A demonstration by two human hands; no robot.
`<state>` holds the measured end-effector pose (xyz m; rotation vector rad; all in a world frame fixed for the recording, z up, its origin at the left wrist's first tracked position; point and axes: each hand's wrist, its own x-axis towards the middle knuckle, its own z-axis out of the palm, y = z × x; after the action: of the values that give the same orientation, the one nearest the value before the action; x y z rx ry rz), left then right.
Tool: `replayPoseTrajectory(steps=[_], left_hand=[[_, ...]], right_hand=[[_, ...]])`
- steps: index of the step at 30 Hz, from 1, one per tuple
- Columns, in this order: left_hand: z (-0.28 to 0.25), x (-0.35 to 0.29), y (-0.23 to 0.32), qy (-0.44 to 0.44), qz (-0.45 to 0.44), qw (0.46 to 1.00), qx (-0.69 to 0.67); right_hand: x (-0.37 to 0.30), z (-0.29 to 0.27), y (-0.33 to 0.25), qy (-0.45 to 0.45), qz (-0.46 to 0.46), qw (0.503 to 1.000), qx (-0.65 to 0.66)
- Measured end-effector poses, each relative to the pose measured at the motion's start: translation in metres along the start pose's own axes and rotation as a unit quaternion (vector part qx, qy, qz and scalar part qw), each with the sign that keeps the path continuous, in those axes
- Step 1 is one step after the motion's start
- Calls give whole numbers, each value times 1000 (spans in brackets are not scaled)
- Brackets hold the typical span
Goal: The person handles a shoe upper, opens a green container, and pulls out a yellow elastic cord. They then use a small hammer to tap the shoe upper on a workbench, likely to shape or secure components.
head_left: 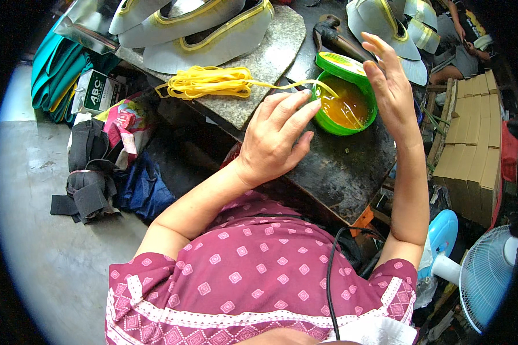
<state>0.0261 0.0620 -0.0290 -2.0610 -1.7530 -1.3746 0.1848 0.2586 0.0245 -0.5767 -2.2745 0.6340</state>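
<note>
Cluttered workroom, smooth grey floor point(29, 230)
Light whitens the floor's upper left; a dark, stained desk point(348, 169) stands ahead, a blue-and-white fan point(484, 276) at lower right

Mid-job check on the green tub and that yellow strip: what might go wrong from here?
1. The left hand is at the rim of the green tub and the right hand is raised beside it; a bump might spill the amber liquid.
2. The yellow strip runs from a loopy bundle into the liquid; a tug could tangle the loops.
</note>
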Motion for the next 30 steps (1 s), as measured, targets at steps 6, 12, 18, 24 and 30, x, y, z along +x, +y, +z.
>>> replayPoseTrajectory(steps=[6,12,18,24,30], left_hand=[[1,0,0,2,5,1000,-4],[3,-1,-3,0,20,999,-32],[2,-2,-3,6,19,999,-40],[2,-2,-2,17,18,999,-39],[3,-2,-2,55,15,996,-65]], right_hand=[[22,5,-1,-106,122,986,-37],[20,19,0,-121,143,976,-114],[8,18,4,-84,124,989,11],[-21,-2,-10,-51,-30,997,46],[-44,7,-17,-92,-128,981,-109]])
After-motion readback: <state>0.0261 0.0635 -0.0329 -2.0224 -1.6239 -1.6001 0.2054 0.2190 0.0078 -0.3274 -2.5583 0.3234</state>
